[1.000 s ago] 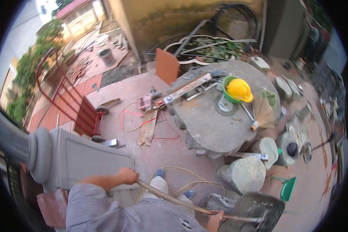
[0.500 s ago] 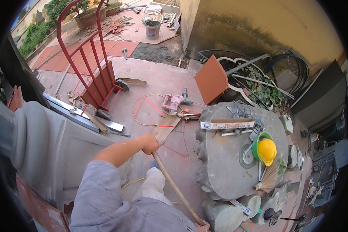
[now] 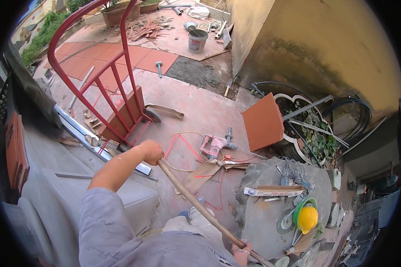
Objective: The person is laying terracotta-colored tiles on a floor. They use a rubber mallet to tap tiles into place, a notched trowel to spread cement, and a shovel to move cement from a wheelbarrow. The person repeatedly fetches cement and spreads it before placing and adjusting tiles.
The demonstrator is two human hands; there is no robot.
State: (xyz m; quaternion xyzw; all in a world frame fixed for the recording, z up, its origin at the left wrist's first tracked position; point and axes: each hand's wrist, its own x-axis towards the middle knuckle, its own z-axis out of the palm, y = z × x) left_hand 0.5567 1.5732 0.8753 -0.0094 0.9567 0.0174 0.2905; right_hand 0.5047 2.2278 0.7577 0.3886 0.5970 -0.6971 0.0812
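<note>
A long wooden pole slants across in front of my body, from upper left to lower right. My left hand is closed around its upper end, arm stretched out. Lower down, my right hand, with a bracelet at the wrist, grips the same pole. The pole's lower end runs out at the bottom edge, so whatever it may carry is hidden. Beyond the pole, a pink rotary hammer drill lies on the floor beside a flattened piece of cardboard.
A red hand truck loaded with tiles stands ahead on the left. To the right are a round stone table bearing a yellow helmet, and a leaning terracotta tile. Farther off sit a bucket, a mallet and wet mortar.
The view has shifted forward and left. My left hand has moved left and up with the pole's upper end; my right hand and more of the lower pole now show.
</note>
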